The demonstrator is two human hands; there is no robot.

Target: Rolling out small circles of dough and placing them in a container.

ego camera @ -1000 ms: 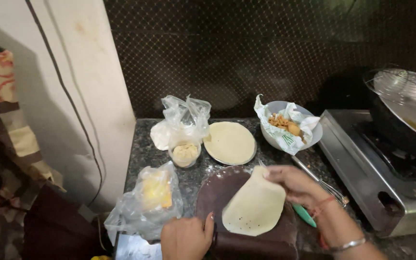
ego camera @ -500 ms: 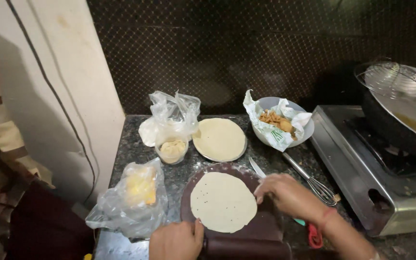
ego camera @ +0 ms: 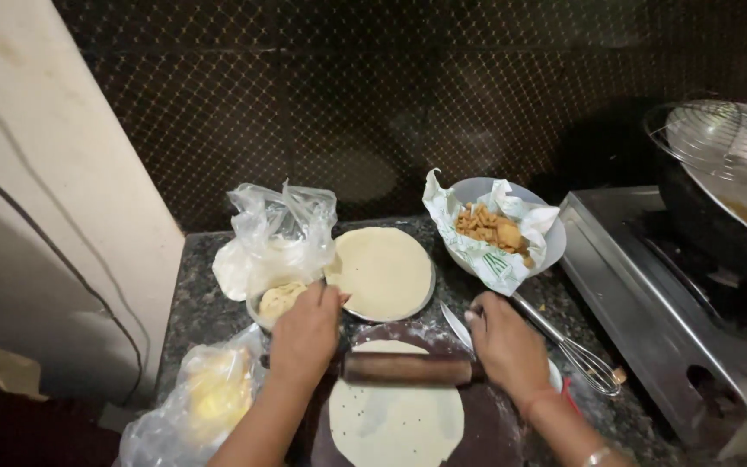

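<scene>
Both hands, left hand (ego camera: 304,335) and right hand (ego camera: 507,344), clamp the rolling pin (ego camera: 408,368) at the far edge of the already flat dough round (ego camera: 395,424), with rolling seemingly nearly finished.

Ahead of my rolling pin (ego camera: 408,368), a plate of dough (ego camera: 382,272) and a dough bowl (ego camera: 277,303) block the way. A whisk (ego camera: 572,346) and the stove (ego camera: 676,337) crowd my right; a yellow bag (ego camera: 209,393) my left.
</scene>
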